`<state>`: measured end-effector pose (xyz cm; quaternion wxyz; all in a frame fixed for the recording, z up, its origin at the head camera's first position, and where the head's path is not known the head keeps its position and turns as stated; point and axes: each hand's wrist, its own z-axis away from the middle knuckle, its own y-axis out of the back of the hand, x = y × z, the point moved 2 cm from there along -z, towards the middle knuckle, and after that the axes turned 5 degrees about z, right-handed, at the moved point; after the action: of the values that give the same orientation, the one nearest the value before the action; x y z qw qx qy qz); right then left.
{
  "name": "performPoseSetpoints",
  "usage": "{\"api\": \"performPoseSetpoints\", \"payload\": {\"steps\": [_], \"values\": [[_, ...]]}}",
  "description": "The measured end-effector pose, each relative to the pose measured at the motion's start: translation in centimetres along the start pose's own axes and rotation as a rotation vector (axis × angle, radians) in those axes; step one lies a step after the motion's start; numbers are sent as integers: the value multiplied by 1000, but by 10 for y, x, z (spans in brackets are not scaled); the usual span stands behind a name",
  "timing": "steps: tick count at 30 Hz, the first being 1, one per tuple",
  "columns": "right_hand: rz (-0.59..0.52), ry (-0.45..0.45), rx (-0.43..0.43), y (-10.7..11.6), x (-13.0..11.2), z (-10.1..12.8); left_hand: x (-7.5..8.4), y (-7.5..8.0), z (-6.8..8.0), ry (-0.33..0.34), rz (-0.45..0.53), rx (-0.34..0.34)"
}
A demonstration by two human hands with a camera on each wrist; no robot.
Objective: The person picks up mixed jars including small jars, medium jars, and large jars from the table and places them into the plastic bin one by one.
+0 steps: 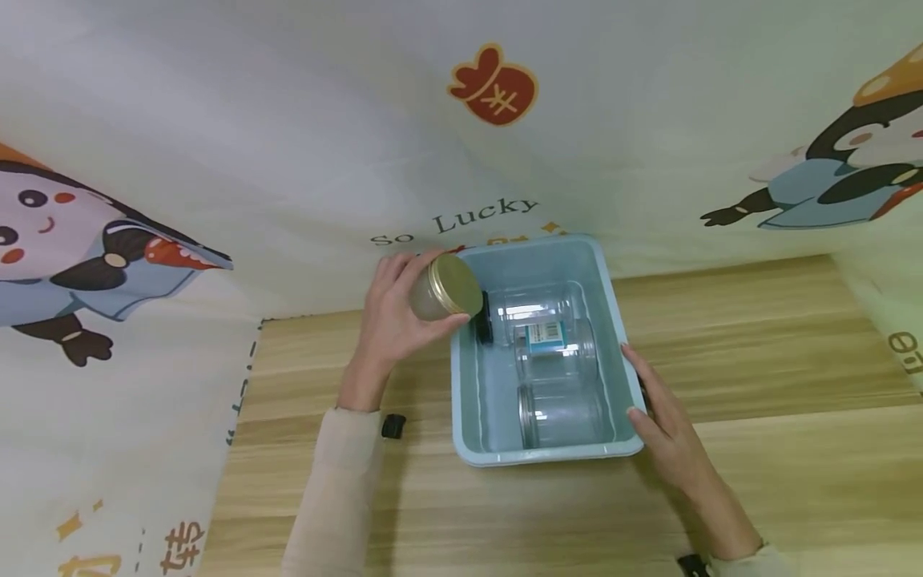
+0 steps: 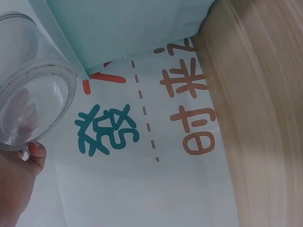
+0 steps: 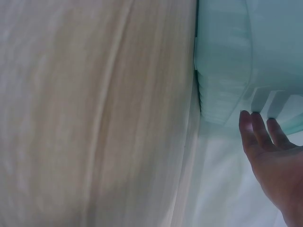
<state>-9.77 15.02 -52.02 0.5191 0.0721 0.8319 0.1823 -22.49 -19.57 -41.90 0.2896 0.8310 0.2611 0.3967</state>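
Observation:
My left hand (image 1: 389, 316) holds a clear jar (image 1: 424, 303) with a gold lid (image 1: 463, 282), tilted over the left rim of a light blue plastic bin (image 1: 461, 401). The clear round base of this jar (image 2: 40, 106) faces the left wrist view. Inside the bin, three clear jars lie on their sides: one with a black lid (image 1: 485, 320), a middle one with a blue and white label (image 1: 546, 336), and one with a silvery lid (image 1: 529, 417). At the bin's right side, my right hand (image 1: 671, 437) touches the outer wall with extended fingers (image 3: 260, 130), its thumb by the rim.
The bin stands on a wood-grain table (image 1: 757, 344), against a white printed cloth (image 1: 324, 160) with cartoon figures and lettering. A small black object (image 1: 392, 426) lies beside my left wrist. Another dark item (image 1: 694, 566) shows at my right wrist.

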Motion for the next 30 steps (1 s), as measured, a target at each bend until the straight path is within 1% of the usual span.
{"api": "performPoseSetpoints", "payload": {"steps": [5,8,14,19,23,30], "values": [[11,-7,-17,2,1,-4,0,1,-3,-4,-1,-1],[12,-2,-15,2,1,-5,3,1,-7,-7,1,-16],[10,-19,-6,2,0,-5,11,0,-18,-3,-35,-65],[8,-7,8,2,1,-3,18,-5,-27,-33,-71,-108],[7,14,9,0,2,0,21,-7,-29,-41,-97,-125],[17,25,17,0,1,0,25,-11,-33,-46,-110,-143]]}}
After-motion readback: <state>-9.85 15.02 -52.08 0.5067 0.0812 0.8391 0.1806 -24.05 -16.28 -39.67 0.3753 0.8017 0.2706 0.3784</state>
